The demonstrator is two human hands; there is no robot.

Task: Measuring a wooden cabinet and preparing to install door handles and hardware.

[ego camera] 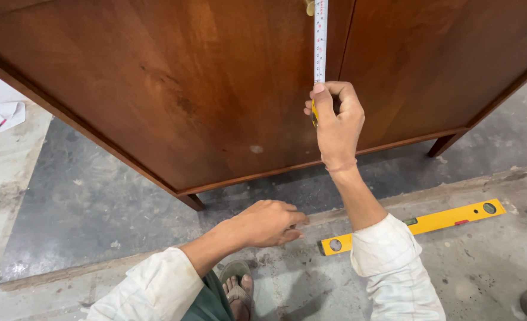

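Observation:
My right hand [336, 122] is raised against the front of a dark brown wooden cabinet [204, 89], gripping a yellow tape measure case whose white tape [320, 41] runs straight up along the door's edge. A brass-coloured fitting [309, 7] shows at the tape's top. My left hand [269, 223] hovers low near the floor below the cabinet, fingers curled together, holding nothing that I can see. Both arms wear pale rolled sleeves.
A yellow spirit level [415, 226] lies on the concrete floor to the right, partly behind my right arm. Cabinet legs [192, 202] stand on a dark floor patch. A crumpled white paper [2, 116] lies far left. My sandalled foot [238, 288] is below.

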